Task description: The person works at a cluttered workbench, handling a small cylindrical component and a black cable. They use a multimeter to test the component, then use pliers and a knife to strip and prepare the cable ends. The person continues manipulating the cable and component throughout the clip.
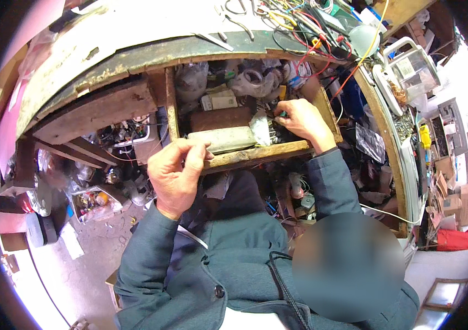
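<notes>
A wooden drawer (256, 158) full of odds and ends is pulled out in front of me. At its front left corner is my left hand (176, 175), closed, thumb and fingers together by the rim; what they pinch, if anything, is hidden. My right hand (301, 122) reaches over the front into the right side, fingers bent together around a small green item (283, 114), too small to name. Between my hands lie a pale flat block (220, 139), a brown box (220, 118) and a clear plastic bag (261, 129). Behind them sits a roll of tape (252, 80).
The light worktop (162, 22) runs above the drawer, with tangled wires (300, 27) and a pair of tweezers (216, 42) near its edge. A clear lidded container (414, 69) stands at the right. To the lower left, a tray of small parts (96, 202) rests low down.
</notes>
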Motion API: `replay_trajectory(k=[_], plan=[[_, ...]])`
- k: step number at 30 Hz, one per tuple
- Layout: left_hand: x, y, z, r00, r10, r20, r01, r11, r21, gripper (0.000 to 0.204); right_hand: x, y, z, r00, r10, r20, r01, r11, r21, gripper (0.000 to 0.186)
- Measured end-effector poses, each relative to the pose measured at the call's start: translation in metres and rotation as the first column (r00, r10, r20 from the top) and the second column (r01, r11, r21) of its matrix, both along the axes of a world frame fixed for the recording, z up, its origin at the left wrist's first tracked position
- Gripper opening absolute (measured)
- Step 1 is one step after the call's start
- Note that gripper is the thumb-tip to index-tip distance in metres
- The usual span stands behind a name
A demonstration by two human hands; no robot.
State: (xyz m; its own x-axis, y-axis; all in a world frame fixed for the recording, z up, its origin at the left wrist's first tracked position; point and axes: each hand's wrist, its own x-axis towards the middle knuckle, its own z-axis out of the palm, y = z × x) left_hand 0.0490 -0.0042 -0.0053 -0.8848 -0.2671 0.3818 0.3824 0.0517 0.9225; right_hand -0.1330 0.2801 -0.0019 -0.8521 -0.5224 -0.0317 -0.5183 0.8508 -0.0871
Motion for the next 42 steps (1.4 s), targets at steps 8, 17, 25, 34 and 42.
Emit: replay_trajectory(k=[8,17,25,34,42], plan=[[0.0,-0.019,0.002,0.967,-0.227,0.119,0.178,0.928,0.328,0.023,-0.006,-0.017,0.005,0.974,0.213,0.076,-0.199,0.967,-0.161,0.029],[-0.006,-0.008,0.0,0.988,-0.154,-0.008,0.153,0.987,-0.056,0.017,0.011,-0.021,0.015,0.934,0.259,0.247,-0.269,0.963,0.005,0.042],[-0.004,-0.004,0.001,0.995,-0.067,-0.072,0.058,0.99,-0.131,0.016,0.002,-0.005,0.001,0.967,0.217,0.134,-0.204,0.974,-0.101,0.026],[-0.007,-0.013,0.0,0.994,-0.109,-0.018,0.105,0.98,-0.169,0.016,0.004,-0.013,-0.004,0.988,0.106,-0.11,-0.148,0.841,-0.52,0.021],[-0.009,-0.008,-0.003,0.989,-0.14,0.053,0.143,0.988,-0.059,0.014,-0.008,0.005,0.003,0.881,0.197,0.43,0.291,0.492,-0.82,0.018]])
